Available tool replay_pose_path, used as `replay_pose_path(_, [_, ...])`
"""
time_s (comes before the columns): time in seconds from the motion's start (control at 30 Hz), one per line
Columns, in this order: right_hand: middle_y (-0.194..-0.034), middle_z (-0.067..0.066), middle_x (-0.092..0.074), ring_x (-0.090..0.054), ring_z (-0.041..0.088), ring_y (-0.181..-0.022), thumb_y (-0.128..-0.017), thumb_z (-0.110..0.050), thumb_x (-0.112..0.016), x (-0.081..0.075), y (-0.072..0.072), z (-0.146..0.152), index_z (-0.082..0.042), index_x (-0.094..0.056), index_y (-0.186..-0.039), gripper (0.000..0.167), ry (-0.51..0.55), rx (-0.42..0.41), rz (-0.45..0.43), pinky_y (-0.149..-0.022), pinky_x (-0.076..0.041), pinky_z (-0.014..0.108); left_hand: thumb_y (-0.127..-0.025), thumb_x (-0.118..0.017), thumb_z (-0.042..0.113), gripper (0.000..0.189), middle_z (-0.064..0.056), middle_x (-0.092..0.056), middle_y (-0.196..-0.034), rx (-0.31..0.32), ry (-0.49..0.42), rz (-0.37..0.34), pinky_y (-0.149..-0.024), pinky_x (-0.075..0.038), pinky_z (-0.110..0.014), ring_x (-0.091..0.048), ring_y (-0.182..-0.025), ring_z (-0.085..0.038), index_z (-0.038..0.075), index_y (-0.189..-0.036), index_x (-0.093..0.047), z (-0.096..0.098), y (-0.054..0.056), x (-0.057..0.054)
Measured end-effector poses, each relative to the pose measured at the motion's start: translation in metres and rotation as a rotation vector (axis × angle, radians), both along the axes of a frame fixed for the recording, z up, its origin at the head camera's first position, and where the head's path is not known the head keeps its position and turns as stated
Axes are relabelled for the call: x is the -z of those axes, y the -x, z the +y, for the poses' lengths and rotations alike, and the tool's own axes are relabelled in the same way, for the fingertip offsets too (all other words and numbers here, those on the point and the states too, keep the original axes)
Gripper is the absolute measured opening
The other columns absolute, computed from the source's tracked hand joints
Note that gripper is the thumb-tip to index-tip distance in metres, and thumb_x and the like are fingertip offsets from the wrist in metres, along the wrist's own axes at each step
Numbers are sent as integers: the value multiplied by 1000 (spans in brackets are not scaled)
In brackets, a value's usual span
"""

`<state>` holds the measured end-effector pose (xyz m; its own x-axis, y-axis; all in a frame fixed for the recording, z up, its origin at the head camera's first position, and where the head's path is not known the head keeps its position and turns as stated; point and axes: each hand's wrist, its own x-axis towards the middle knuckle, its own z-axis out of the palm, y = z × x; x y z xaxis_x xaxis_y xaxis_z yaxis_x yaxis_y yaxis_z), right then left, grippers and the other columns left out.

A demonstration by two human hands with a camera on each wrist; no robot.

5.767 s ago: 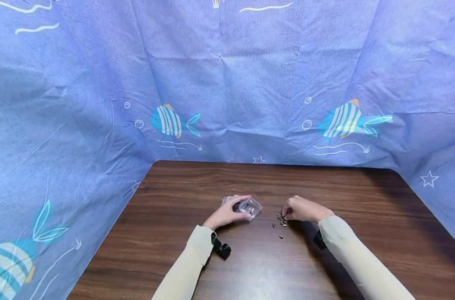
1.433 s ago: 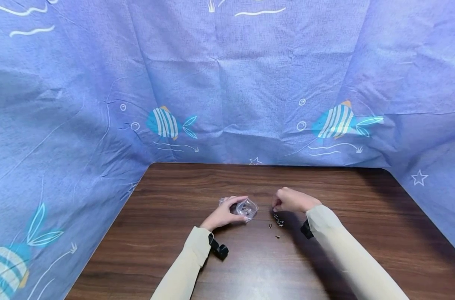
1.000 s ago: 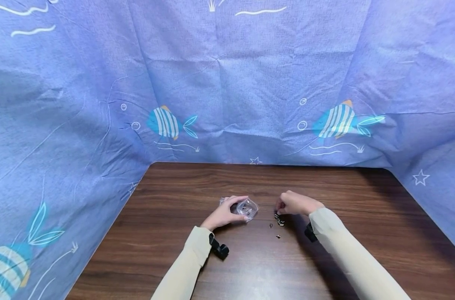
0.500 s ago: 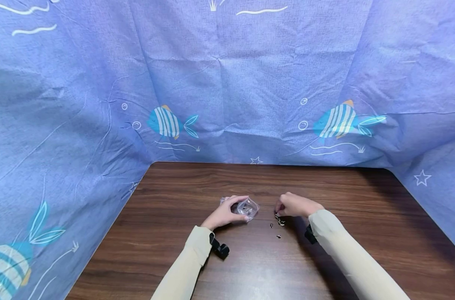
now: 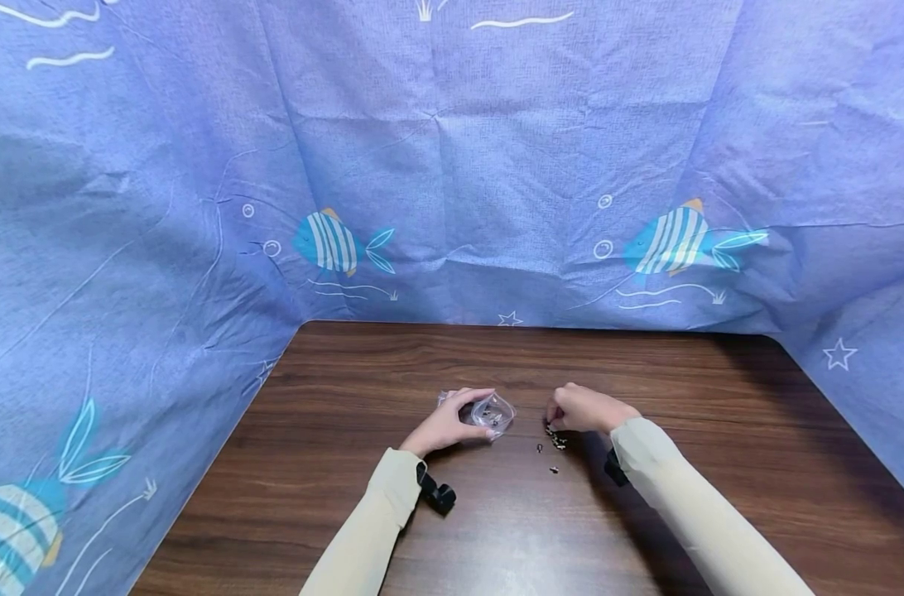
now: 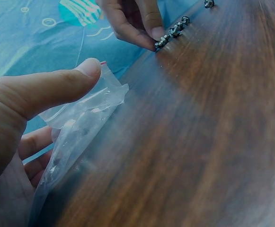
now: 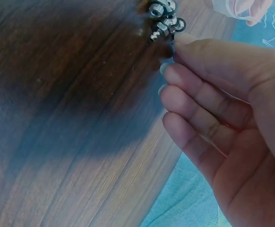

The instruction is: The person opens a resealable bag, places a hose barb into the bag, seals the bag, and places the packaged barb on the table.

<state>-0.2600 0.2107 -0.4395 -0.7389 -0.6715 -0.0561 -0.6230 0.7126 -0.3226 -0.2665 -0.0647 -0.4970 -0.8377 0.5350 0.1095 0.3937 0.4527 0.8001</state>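
My left hand [image 5: 454,424] holds a clear zip bag [image 5: 494,415] by its edges, thumb and fingers keeping its mouth spread. Several small metal pieces lie inside it. In the left wrist view the bag [image 6: 83,118] stands between the thumb and the fingers. My right hand [image 5: 582,407] is at a small pile of shiny metal fittings [image 5: 557,440] with dark rings, right of the bag. Its thumb and index finger pinch at a fitting on the pile's edge, seen close up in the right wrist view beside the pile [image 7: 165,20].
Two loose fittings lie apart from the pile, one left of it [image 5: 539,448] and one nearer the front [image 5: 554,469]. The brown wooden table [image 5: 348,513] backs onto a blue fish-print cloth [image 5: 497,165]. Each wrist wears a black camera strap.
The right hand was above the pile near the bag, then came down to the pile's edge and has stayed there. More pieces show in the bag than at first. The left hand keeps its hold.
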Motion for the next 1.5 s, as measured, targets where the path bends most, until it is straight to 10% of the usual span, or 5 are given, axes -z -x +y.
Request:
replay_pose_path(0.77, [-55,-16,-21,-21,0,-50,-64,10,-56,8,2,0,-19,-35,-52,38,100,-110,81,-46,-19,20,-76,-82,29,69,0,-56,-134,-8,-5,-5,-103,-35,-41,-44,-118,-19,23,-138,-53,0,2,1])
replay_pose_path(1.5, [-53,-15,-25,-24,1,-49,-75,5,-62,-2,0,-8,-20,-39,-53,40,-41,-17,6,-47,-20,19,-76,-82,31,69,0,-56,-134,-1,-6,-7,-103,-36,-40,-44,-118,-18,23,-138,-53,-1,2,2])
